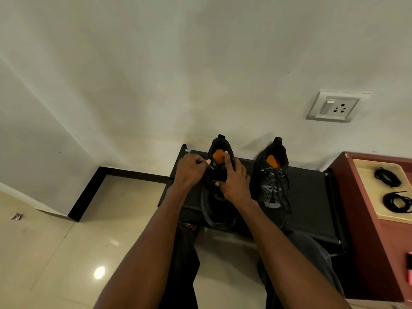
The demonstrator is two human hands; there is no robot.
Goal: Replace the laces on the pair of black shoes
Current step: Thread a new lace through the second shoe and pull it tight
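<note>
The person's forearms reached to the left shoe [219,175] on the black rack [312,197]. The left hand [191,170] pinched its old lace; the right hand [234,181], fingers loose, steadied the tongue. Unlacing seemed underway; the next eyelet likely needed freeing.

looks like a home: tiled floor [55,253], plain wall w/ socket [333,107], low black shoe rack [312,197], wooden cabinet [379,241].
</note>
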